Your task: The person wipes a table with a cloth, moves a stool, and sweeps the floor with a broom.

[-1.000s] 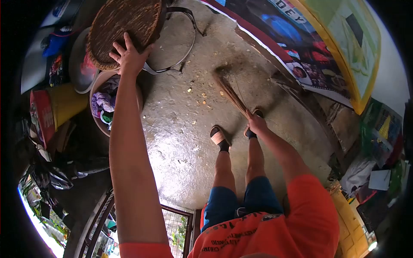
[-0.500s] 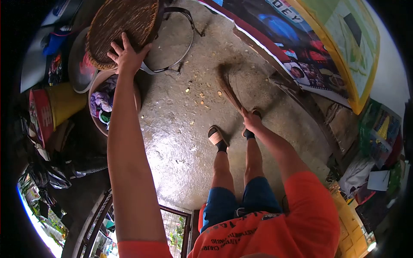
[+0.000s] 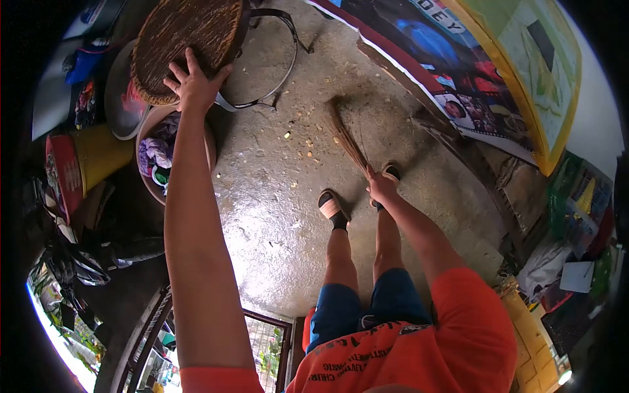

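My right hand (image 3: pixel 382 187) is wrapped round the bound end of a stick broom (image 3: pixel 348 143). The broom's bristles fan out at the far end and touch the concrete floor (image 3: pixel 275 196) beside scattered bits of debris (image 3: pixel 310 142). At the upper left, my left hand (image 3: pixel 194 85) lies with fingers spread on the edge of a round, brown woven seat (image 3: pixel 187 42). A thin metal ring frame (image 3: pixel 288 62) stands on the floor just right of this seat.
Below my left hand is a round tub (image 3: pixel 208 147) with purple cloth (image 3: pixel 156 152) in it. Left of that are a yellow bucket (image 3: pixel 105 154) and a red basin (image 3: pixel 62 173). A printed banner (image 3: pixel 439 59) hangs at the upper right. My sandalled foot (image 3: pixel 333 205) is on the floor.
The broom's bristles have swung slightly left across the floor, with my right hand moving a little. My left hand stays on the woven seat.
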`<state>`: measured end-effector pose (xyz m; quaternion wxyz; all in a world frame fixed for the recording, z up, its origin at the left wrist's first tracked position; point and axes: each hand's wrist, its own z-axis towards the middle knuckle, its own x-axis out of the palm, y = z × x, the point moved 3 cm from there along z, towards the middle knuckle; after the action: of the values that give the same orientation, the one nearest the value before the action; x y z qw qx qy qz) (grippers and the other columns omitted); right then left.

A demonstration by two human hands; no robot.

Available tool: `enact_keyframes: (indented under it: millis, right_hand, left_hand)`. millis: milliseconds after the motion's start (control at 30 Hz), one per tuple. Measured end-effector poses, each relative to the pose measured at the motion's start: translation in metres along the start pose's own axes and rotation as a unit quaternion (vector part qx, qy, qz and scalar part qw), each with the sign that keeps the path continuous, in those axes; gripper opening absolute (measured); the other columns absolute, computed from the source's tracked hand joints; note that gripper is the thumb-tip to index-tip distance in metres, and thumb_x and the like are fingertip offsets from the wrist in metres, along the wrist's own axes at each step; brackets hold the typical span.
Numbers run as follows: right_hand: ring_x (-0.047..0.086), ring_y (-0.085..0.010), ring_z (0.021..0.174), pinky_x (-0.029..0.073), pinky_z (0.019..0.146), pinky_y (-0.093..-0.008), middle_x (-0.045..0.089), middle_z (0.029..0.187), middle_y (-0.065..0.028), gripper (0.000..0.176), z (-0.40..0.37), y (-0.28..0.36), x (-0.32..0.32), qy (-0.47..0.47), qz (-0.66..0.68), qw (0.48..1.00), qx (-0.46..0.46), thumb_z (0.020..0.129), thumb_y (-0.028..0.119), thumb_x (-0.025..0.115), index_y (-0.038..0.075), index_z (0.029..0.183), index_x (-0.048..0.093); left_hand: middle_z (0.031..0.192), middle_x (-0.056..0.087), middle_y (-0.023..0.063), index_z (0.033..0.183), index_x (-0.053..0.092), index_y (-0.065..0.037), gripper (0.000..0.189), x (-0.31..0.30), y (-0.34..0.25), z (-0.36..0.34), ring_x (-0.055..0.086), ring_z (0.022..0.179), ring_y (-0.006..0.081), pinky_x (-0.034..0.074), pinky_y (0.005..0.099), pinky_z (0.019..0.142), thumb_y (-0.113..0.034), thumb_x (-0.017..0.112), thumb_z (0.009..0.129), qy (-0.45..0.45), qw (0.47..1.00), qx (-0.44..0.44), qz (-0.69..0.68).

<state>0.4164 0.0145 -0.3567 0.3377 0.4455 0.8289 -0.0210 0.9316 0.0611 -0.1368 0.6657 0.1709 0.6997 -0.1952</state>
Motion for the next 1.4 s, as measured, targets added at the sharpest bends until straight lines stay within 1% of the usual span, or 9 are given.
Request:
enact_keyframes:
  millis: [167,267,567,600,767,833,1000,1300,1400]
  right_hand:
    - [0.062,-0.0332,0.082,0.050,0.067,-0.0462,0.053,0.113,-0.0152,0.080,-0.067,-0.006,-0.032,0.053,-0.014,0.998,0.002,0.076,0.018,0.063,0.021,0.142,0.017]
    - [0.062,-0.0334,0.082,0.050,0.068,-0.0462,0.058,0.103,-0.0155,0.074,-0.062,-0.032,-0.031,-0.112,0.046,0.988,0.096,0.078,0.020,0.060,0.023,0.141,0.020]
    - [0.061,-0.0352,0.084,0.050,0.070,-0.0457,0.056,0.102,-0.0207,0.070,-0.057,-0.004,0.013,0.076,-0.006,0.997,0.019,0.081,0.028,0.057,0.016,0.140,0.021]
    - [0.061,-0.0355,0.086,0.049,0.071,-0.0463,0.054,0.105,-0.0209,0.070,-0.071,-0.002,0.000,0.075,0.001,0.997,0.027,0.082,0.029,0.057,0.016,0.140,0.022]
    - [0.062,-0.0343,0.082,0.051,0.069,-0.0435,0.057,0.103,-0.0195,0.069,-0.110,-0.081,-0.011,-0.024,0.031,0.982,0.185,0.081,0.029,0.060,0.013,0.139,0.025]
    - [0.062,-0.0314,0.084,0.051,0.072,-0.0423,0.060,0.099,-0.0188,0.074,-0.099,-0.108,-0.034,0.031,0.228,0.927,0.297,0.080,0.029,0.061,0.009,0.139,0.022]
    - [0.061,-0.0306,0.090,0.049,0.078,-0.0407,0.062,0.099,-0.0165,0.082,-0.085,-0.103,0.027,0.027,0.098,0.983,0.153,0.078,0.026,0.062,0.012,0.143,0.014]
    - [0.061,-0.0331,0.089,0.049,0.076,-0.0427,0.060,0.103,-0.0178,0.087,-0.069,-0.133,0.001,-0.030,0.219,0.942,0.253,0.076,0.029,0.065,0.015,0.143,0.011]
    - [0.061,-0.0324,0.088,0.050,0.076,-0.0415,0.060,0.100,-0.0188,0.086,-0.042,-0.100,0.026,0.003,0.071,0.980,0.187,0.078,0.029,0.064,0.013,0.143,0.011]
  left_hand:
    - [0.148,0.000,0.0216,0.144,0.005,-0.029,0.106,-0.004,-0.003,0.001,0.001,0.132,0.0512,0.030,0.0691,0.090,-0.071,0.061,0.064,0.004,1.000,-0.001,-0.005]
    - [0.148,0.000,0.0218,0.143,0.006,-0.030,0.105,-0.004,-0.003,-0.001,0.001,0.132,0.0506,0.031,0.0689,0.089,-0.070,0.062,0.064,0.000,1.000,-0.004,-0.014]
    - [0.148,-0.001,0.0217,0.143,0.005,-0.029,0.108,-0.002,-0.002,0.001,0.000,0.132,0.0506,0.032,0.0670,0.091,-0.071,0.063,0.062,0.006,1.000,-0.003,-0.007]
    - [0.143,0.004,0.0337,0.144,0.007,-0.018,0.110,-0.006,-0.005,-0.001,0.003,0.128,0.0576,0.011,0.0577,0.105,-0.076,0.055,0.064,0.000,0.999,0.031,-0.013]
    - [0.143,0.005,0.0336,0.144,0.008,-0.019,0.109,-0.006,-0.005,-0.003,0.004,0.127,0.0583,0.011,0.0584,0.105,-0.076,0.055,0.064,-0.010,0.999,0.033,-0.016]
    - [0.144,0.005,0.0307,0.144,0.008,-0.022,0.108,-0.003,-0.002,-0.003,0.003,0.128,0.0568,0.018,0.0614,0.100,-0.075,0.057,0.064,-0.012,1.000,0.025,-0.008]
    - [0.146,0.002,0.0251,0.144,0.007,-0.026,0.108,-0.004,-0.004,0.003,0.001,0.130,0.0542,0.029,0.0682,0.092,-0.073,0.060,0.062,-0.011,1.000,0.007,0.002]
    - [0.146,0.003,0.0262,0.143,0.008,-0.027,0.106,0.002,0.001,0.001,0.002,0.129,0.0558,0.028,0.0640,0.096,-0.074,0.059,0.063,-0.033,0.999,0.030,0.004]
    - [0.146,0.003,0.0267,0.143,0.009,-0.027,0.106,0.011,0.007,0.010,0.003,0.129,0.0562,0.028,0.0625,0.097,-0.073,0.059,0.063,-0.063,0.997,0.041,0.010]
